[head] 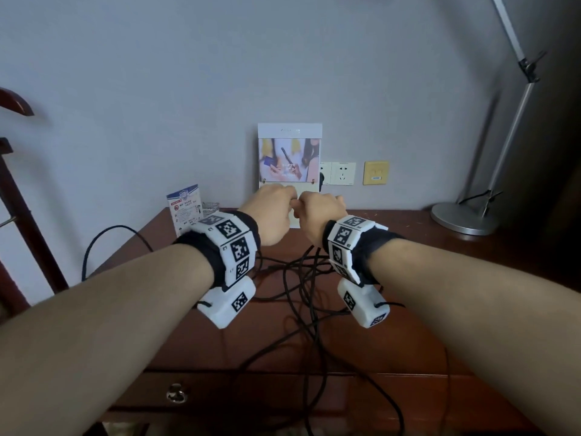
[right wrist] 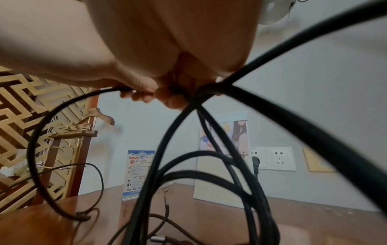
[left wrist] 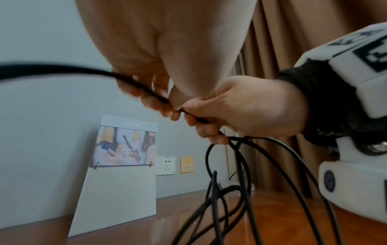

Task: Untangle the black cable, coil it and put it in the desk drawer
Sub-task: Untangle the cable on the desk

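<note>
We stand at a dark reddish wooden desk [head: 393,341] set against a grey wall [head: 157,73], its desk drawer [head: 251,394] shut below the front edge, a metal ring pull [head: 176,392] on its face. The black cable [head: 309,309] sprawls in tangled loops over the desktop and spills past the front edge across the drawer, with one loop arching off the left side. A silver desk lamp [head: 465,218] stands at the far right, a white display card [head: 290,158] leans on the wall, and a small blue-topped notice card [head: 185,209] sits to its left. Our left hand [head: 272,215] and right hand [head: 320,215] meet knuckle to knuckle above the desk; the left pinches one strand, and the right has its fingers [left wrist: 211,132] curled round several gathered strands that hang down in loops.
</note>
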